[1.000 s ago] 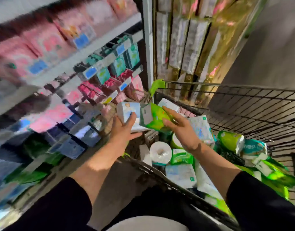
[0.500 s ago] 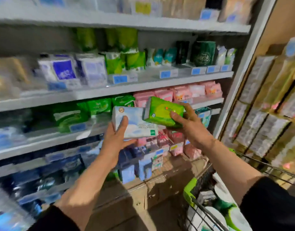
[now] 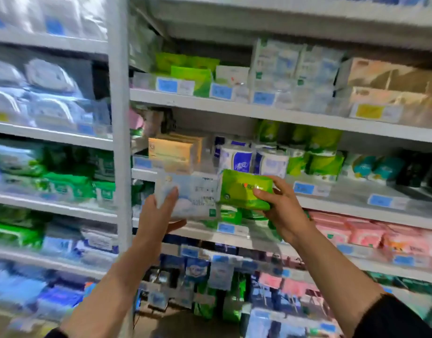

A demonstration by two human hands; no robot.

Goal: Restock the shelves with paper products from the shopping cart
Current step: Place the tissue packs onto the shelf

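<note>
Tissue packs sit raised side by side before the middle shelves: a pale blue pack (image 3: 189, 195) gripped by the left hand (image 3: 158, 215), fingers across its front and thumb beneath, and a green pack (image 3: 244, 189) pinched by the right hand (image 3: 283, 211). Both forearms reach upward. Behind them stand an orange box (image 3: 172, 152), blue-and-white tissue packs (image 3: 236, 158) and pink packs (image 3: 363, 232) on a lower shelf (image 3: 234, 236).

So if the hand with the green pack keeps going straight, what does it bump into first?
Probably the blue-and-white tissue rolls or the green packs on the shelf just above and behind it. The right hand holds the green pack in front of that shelf, but depth is hard to judge.
</note>
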